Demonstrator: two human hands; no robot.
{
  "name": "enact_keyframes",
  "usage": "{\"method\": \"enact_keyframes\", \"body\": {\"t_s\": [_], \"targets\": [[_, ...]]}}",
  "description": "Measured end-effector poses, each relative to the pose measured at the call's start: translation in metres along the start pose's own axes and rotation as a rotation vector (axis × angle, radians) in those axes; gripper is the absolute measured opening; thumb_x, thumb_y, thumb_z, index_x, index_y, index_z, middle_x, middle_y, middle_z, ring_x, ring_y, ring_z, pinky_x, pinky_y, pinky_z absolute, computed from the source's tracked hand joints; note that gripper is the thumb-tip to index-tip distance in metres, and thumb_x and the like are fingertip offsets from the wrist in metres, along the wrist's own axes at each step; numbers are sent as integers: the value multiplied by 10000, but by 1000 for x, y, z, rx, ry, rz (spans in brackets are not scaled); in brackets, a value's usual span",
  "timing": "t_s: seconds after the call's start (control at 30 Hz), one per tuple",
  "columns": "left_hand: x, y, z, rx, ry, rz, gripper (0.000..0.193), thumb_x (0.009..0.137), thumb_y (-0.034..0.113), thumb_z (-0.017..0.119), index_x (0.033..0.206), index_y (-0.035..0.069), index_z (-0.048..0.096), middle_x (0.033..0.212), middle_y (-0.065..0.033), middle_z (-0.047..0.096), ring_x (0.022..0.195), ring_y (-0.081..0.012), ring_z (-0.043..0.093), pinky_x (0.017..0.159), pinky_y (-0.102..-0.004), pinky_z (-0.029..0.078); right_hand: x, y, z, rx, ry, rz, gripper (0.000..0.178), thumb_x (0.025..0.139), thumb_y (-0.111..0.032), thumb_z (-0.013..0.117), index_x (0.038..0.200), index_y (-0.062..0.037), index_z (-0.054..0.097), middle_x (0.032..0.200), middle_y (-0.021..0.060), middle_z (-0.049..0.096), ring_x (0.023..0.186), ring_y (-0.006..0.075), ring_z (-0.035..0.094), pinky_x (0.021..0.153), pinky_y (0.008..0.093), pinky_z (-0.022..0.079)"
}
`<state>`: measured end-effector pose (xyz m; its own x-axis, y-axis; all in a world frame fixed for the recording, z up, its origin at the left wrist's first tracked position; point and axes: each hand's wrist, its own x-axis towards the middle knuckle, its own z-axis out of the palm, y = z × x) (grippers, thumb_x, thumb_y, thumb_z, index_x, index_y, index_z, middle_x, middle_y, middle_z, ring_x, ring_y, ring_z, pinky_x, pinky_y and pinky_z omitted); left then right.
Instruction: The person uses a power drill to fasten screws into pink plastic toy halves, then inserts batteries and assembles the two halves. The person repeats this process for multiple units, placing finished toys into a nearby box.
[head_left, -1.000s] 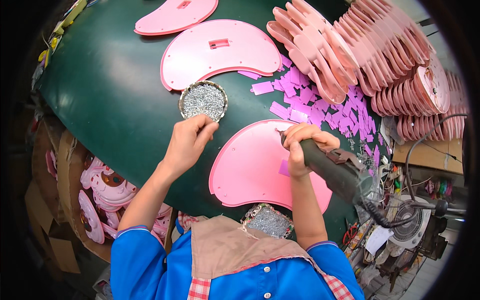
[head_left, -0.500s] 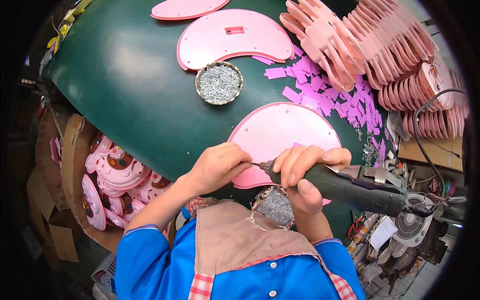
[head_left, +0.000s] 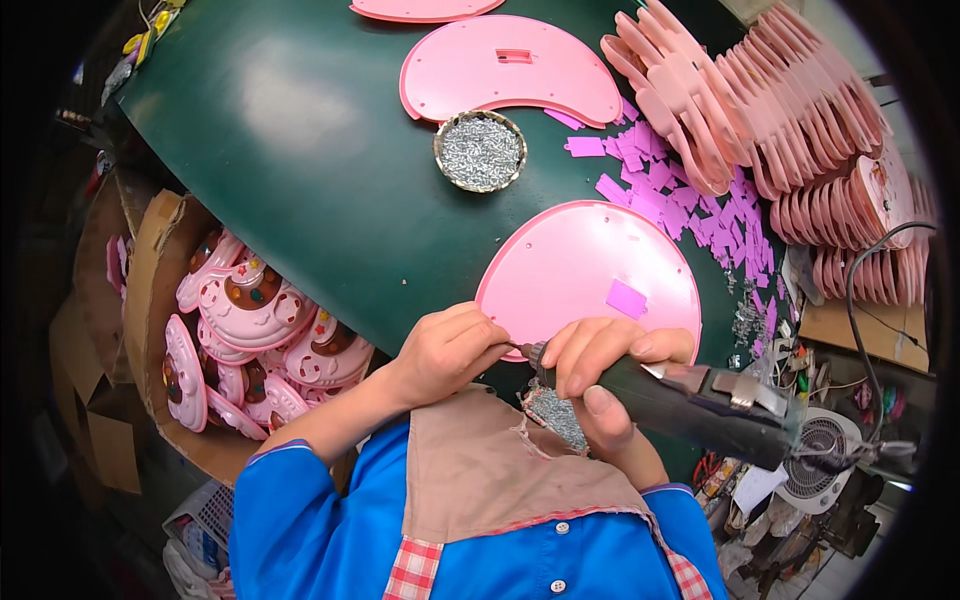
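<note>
In my right hand (head_left: pixel 600 378) is a dark electric screwdriver (head_left: pixel 690 410), its bit pointing left and its cord trailing off to the right. My left hand (head_left: pixel 452 350) is closed in a pinch at the tip of the bit; whatever lies between the fingertips is hidden. Both hands are at the near edge of a rounded pink plastic panel (head_left: pixel 575 260). A small purple tab (head_left: pixel 627 299) lies on that panel. Close to my apron, partly behind the right hand, stands a container of small silvery screws (head_left: pixel 556 415).
A round bowl of screws (head_left: pixel 480 151) sits beyond the panel, beside a curved pink panel (head_left: pixel 510 70). Purple tabs (head_left: pixel 650 185) are scattered at right, before stacked pink parts (head_left: pixel 790 110). A cardboard box (head_left: pixel 150 300) at left holds pink moulded pieces (head_left: pixel 255 295). A fan (head_left: pixel 815 455) stands lower right.
Both hands and the screwdriver have drawn back to the panel's near edge. The purple tab, mostly covered by my right hand before, now shows whole. The whole view has shifted slightly.
</note>
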<state>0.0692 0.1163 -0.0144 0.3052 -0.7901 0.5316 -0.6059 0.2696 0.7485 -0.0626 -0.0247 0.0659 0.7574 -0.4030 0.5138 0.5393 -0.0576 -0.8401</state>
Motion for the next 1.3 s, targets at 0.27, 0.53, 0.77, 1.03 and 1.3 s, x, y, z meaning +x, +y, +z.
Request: {"method": "enact_keyframes", "body": {"t_s": [0.27,0.53,0.77,1.03,1.3], "targets": [[-26,9,-10,-86,115,-349,170,832,41,811,965,-10,718,763,-115,690,642,-204,661,580,-311,508,-2,32,2,-65,-45,-41,460,879,38,591,1237,-120,350,759,111,603,620,212,612,668,434,569],[-21,9,-12,-213,-47,-532,139,908,77,751,1006,-13,714,881,-116,744,762,-216,749,651,-305,575,6,42,3,43,-10,132,245,820,93,611,970,-65,499,770,100,624,658,192,623,634,331,528],[-6,10,0,-34,-111,-181,138,841,93,780,894,46,662,766,-98,657,657,-284,670,578,-365,531,-3,-5,-3,154,100,75,514,876,34,621,1254,-147,323,770,115,608,650,215,606,725,435,555],[-9,20,29,77,15,-36,214,708,86,842,811,62,656,719,-67,630,628,-247,655,545,-354,506,-30,-18,-11,-3,62,51,555,827,92,597,1258,-140,335,798,122,617,667,222,625,738,450,566],[-19,-15,16,220,47,-67,345,690,113,880,1017,103,773,856,-30,577,792,-223,540,678,-363,439,-43,-20,-46,-247,149,-86,509,841,75,594,1257,-88,350,761,118,601,639,213,597,656,412,566]]}}
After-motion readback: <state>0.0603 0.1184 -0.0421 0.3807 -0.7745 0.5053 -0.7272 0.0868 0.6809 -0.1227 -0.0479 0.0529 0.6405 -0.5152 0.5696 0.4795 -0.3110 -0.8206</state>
